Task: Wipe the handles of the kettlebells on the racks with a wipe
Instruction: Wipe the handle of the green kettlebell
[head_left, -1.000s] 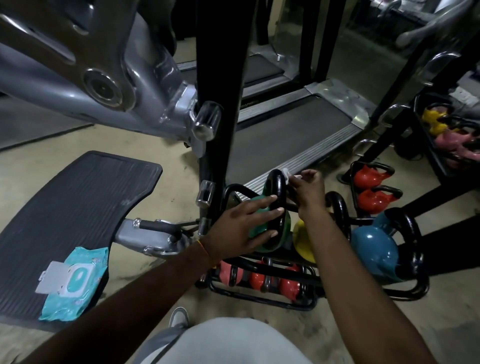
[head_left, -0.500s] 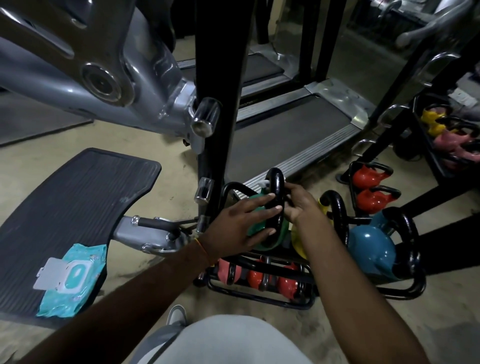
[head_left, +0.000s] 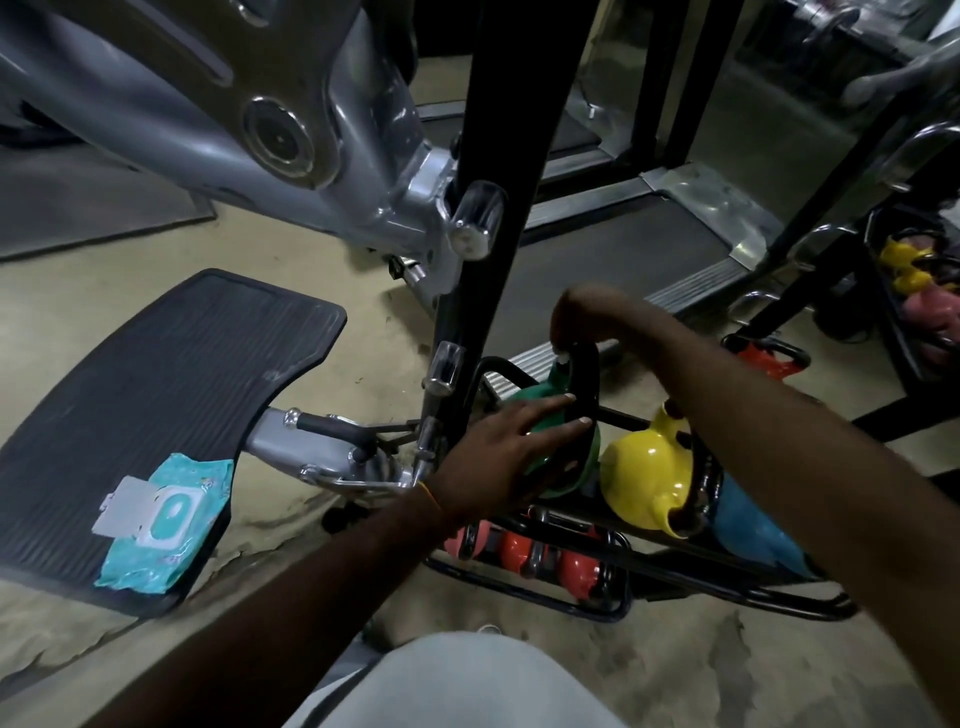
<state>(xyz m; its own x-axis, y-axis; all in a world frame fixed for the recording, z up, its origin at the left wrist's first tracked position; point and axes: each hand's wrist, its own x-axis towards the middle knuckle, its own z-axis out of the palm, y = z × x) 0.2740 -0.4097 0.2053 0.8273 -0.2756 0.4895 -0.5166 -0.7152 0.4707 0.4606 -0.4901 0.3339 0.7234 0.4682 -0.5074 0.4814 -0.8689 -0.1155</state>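
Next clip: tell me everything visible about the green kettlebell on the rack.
The green kettlebell has a glossy, rounded green body, seemingly coated, and a thick black loop handle that stands upright. It sits at the left end of the upper tier of the black tube rack, beside a yellow kettlebell. The left hand rests on its body with straight fingers and covers much of it. The right hand grips the handle's top, and a white wipe peeks out beneath.

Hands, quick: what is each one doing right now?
Left hand: open, straight fingers resting on the green kettlebell.
Right hand: pinches the wipe against the black handle.
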